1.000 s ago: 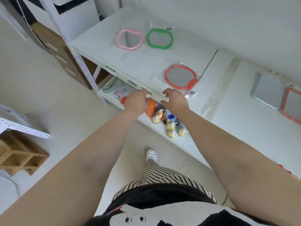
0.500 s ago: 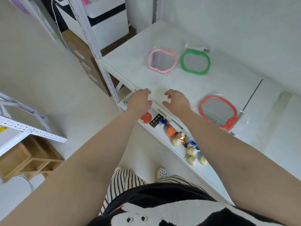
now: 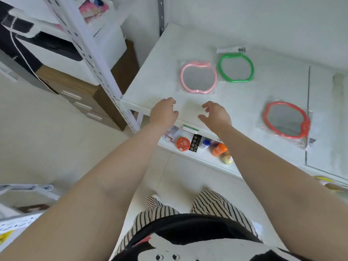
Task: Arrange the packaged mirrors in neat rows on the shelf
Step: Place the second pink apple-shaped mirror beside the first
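Three packaged apple-shaped mirrors lie flat on the white shelf (image 3: pixel 150 91). The pink-framed mirror (image 3: pixel 198 77) and the green-framed mirror (image 3: pixel 235 67) sit side by side toward the back. The red-framed mirror (image 3: pixel 286 119) lies apart, nearer the front and to the right, in a clear bag with a barcode tag. My left hand (image 3: pixel 163 112) and my right hand (image 3: pixel 215 114) hover over the shelf's front edge, below the pink mirror, fingers loosely curled and holding nothing.
A lower shelf (image 3: pixel 197 159) holds small jars and bottles, among them an orange lid (image 3: pixel 183 143) and an orange-capped bottle (image 3: pixel 219 149). A white perforated upright (image 3: pixel 94 59) stands at the shelf's left corner, with brown drawers (image 3: pixel 81 98) behind it.
My view has swung left and both hands have risen from the lower shelf's level to the top shelf's front edge. The red mirror now appears farther right of my hands.
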{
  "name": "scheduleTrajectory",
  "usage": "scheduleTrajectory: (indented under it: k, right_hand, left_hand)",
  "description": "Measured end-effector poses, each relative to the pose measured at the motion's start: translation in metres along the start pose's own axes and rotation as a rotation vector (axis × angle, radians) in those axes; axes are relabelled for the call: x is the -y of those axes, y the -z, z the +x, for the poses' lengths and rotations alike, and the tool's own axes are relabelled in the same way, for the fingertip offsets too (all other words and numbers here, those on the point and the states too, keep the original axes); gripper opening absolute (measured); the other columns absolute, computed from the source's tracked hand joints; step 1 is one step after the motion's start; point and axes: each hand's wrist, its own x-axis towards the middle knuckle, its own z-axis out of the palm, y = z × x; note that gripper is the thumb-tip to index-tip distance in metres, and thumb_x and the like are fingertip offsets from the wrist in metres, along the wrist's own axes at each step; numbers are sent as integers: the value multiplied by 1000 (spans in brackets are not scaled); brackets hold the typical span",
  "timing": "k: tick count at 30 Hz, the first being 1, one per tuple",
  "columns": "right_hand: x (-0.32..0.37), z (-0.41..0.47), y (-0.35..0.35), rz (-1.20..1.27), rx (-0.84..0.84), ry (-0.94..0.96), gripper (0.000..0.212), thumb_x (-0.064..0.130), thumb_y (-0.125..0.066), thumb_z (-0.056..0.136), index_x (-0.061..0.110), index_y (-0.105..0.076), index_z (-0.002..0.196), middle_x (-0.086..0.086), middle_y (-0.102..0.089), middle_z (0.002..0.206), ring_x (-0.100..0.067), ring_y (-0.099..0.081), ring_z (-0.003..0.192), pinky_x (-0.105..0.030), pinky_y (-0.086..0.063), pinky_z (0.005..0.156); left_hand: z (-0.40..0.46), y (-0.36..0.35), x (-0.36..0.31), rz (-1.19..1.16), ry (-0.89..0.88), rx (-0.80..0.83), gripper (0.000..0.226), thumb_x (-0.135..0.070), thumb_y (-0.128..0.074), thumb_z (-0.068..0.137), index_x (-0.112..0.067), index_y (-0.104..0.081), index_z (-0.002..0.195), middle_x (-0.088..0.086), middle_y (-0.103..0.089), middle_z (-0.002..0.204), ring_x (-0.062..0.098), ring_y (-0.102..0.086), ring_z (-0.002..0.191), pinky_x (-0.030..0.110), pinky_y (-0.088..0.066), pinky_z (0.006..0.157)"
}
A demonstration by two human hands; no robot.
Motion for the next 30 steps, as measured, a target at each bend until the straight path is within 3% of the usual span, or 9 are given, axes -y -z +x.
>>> scheduleTrajectory:
  k: [8,13,18,21,23,26,27,28,30]
  right_hand:
    - [-1,38,16,68,-114,-184,45,31,-64,87,18,-52,128,-4,-59,121,-23,-57,108,-34,-49,78]
    - [-6,85,21,165,-149,-260,58,33,-65,85,16,-43,136,-6,-54,132,-25,-56,114,-32,-46,79]
    - [2,121,22,152,-48,-285,67,32,-66,85,9,-37,141,-13,-52,133,-31,-55,115,-34,-46,82]
    - [6,134,23,204,-44,-339,65,29,-67,86,3,-38,137,-16,-55,128,-34,-55,112,-41,-49,90]
    - [9,139,24,318,-58,-416,59,25,-67,86,0,-41,133,-15,-57,121,-34,-57,109,-42,-48,89]
    - [12,139,21,625,-65,-551,21,16,-67,84,3,-59,98,-12,-60,96,-31,-63,92,-40,-50,80]
    - [14,137,20,710,-67,-580,11,12,-67,82,5,-61,86,-12,-64,90,-31,-65,90,-39,-51,81]
    - [16,135,20,765,-71,-596,6,10,-68,82,6,-63,81,-11,-68,89,-32,-68,93,-38,-52,87]
    - [20,129,19,860,-103,-607,11,9,-69,81,7,-68,92,-11,-72,93,-30,-69,98,-39,-52,96]
  left_hand:
    - [60,6,-9,-31,-34,57,53,-24,-58,89,-11,-42,138,11,-49,134,29,-52,121,35,-44,93]
    - [98,10,-17,-51,-9,198,63,-31,-59,90,-4,-35,141,17,-42,141,33,-43,130,37,-38,103]
    - [129,15,-25,-369,-4,463,55,-22,-63,88,-23,-42,138,6,-57,132,26,-52,123,42,-42,107]
    - [143,11,-27,-425,50,499,54,-16,-60,88,-21,-43,139,8,-56,132,27,-53,123,43,-43,107]
    - [151,8,-29,-452,129,460,51,-16,-56,88,-14,-45,137,13,-55,130,31,-56,118,43,-47,102]
    - [164,7,-23,-552,252,388,36,-10,-54,89,-3,-55,125,10,-61,102,23,-61,79,32,-53,72]
    - [167,7,-19,-586,293,372,31,-8,-55,90,0,-55,120,11,-60,97,22,-59,74,32,-53,72]
    - [169,8,-14,-635,338,367,28,-6,-56,90,1,-56,117,13,-61,94,23,-59,77,36,-55,82]
    - [170,12,-9,-764,406,384,14,0,-57,88,-2,-57,102,13,-59,82,25,-58,76,39,-51,97]
